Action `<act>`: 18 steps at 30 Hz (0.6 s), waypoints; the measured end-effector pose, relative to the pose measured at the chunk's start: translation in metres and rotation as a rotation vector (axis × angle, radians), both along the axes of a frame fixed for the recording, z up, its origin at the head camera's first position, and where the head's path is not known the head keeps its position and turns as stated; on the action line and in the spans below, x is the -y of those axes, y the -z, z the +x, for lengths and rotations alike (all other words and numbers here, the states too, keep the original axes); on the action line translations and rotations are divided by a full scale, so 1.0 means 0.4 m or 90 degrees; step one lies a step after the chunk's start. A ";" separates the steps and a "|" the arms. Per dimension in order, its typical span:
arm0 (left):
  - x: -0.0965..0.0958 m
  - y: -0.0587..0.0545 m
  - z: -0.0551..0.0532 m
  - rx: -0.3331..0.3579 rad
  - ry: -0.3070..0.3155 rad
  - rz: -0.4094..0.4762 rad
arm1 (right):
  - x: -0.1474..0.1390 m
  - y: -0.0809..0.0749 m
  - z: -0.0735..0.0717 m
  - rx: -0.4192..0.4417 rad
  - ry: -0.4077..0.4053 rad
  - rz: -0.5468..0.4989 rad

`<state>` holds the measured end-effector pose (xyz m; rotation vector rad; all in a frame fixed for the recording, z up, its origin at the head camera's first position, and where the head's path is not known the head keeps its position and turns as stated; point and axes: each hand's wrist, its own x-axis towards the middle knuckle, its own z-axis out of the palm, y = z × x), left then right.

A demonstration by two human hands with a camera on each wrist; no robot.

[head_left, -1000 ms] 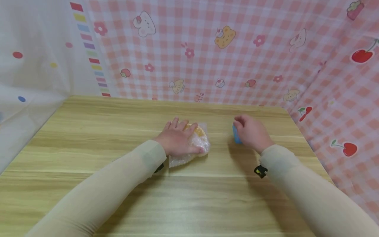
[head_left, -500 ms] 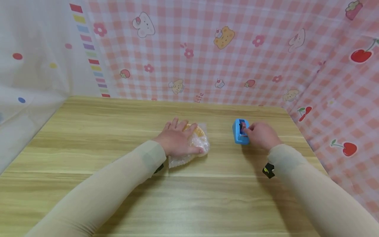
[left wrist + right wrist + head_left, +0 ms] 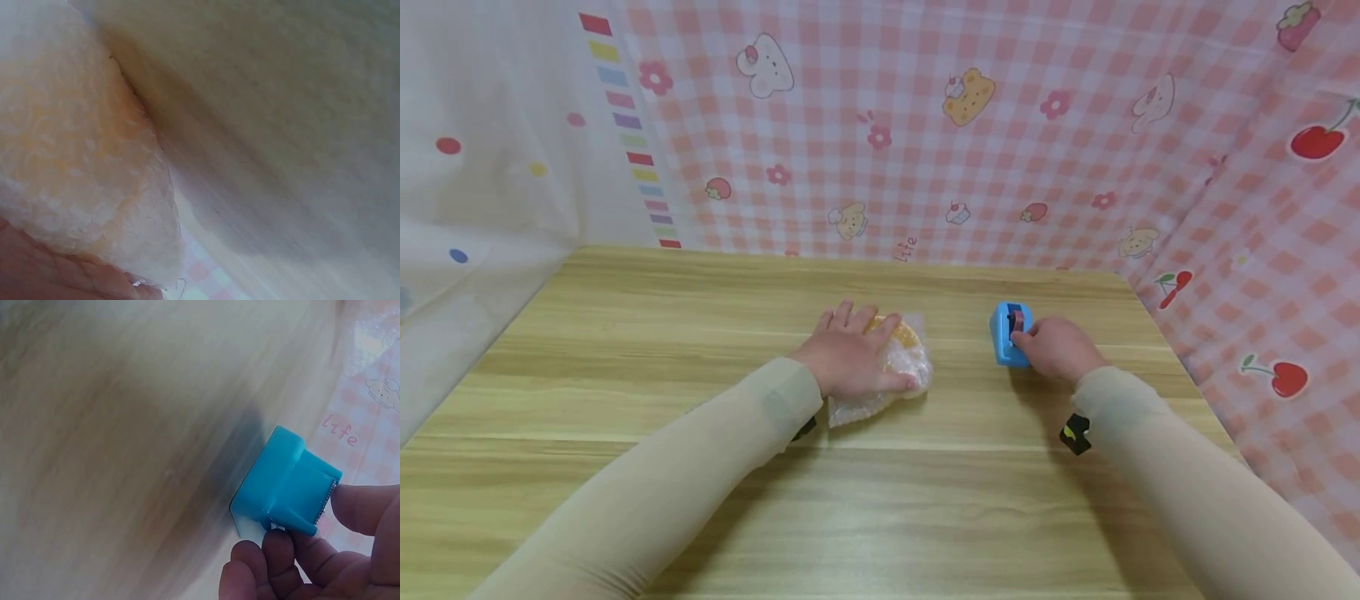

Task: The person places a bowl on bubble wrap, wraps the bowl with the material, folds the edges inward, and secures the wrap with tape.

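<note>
In the head view my left hand [image 3: 853, 354] lies with spread fingers on a bubble-wrapped round item, its yellow-orange colour showing through the bubble wrap [image 3: 904, 365]. Up close, the left wrist view shows the cloudy bubble wrap [image 3: 81, 137] with part of the hand [image 3: 56, 272] below it. To the right is a small blue tape dispenser [image 3: 1002, 340] with a dark pinkish roll [image 3: 1017, 322] in it. My right hand [image 3: 1060, 348] grips its near end. In the right wrist view the thumb sits at the serrated cutter of the dispenser [image 3: 269, 478], with curled fingers on the opposite side.
A wood-grain table [image 3: 880, 517] spans the work area. Behind it hangs a pink checked cloth [image 3: 820, 125] with cartoon prints, which continues along the right side. A white dotted sheet [image 3: 490, 200] closes off the left.
My right hand has shifted right off the top of the tape dispenser, uncovering it, then slid its fingertips slightly left at the near end. The left hand keeps its place on the bubble wrap.
</note>
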<state>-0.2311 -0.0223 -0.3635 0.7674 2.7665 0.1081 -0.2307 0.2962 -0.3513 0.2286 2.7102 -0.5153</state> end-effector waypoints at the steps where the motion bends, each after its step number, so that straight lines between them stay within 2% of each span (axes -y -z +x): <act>1: -0.001 0.000 0.000 0.001 -0.001 -0.001 | -0.001 0.001 0.000 0.001 0.004 -0.004; 10: -0.002 -0.001 0.003 0.004 -0.007 0.003 | 0.000 0.009 0.001 -0.009 0.043 -0.046; 18: -0.001 -0.004 0.004 0.010 -0.009 0.007 | 0.003 0.010 0.001 -0.011 0.052 -0.073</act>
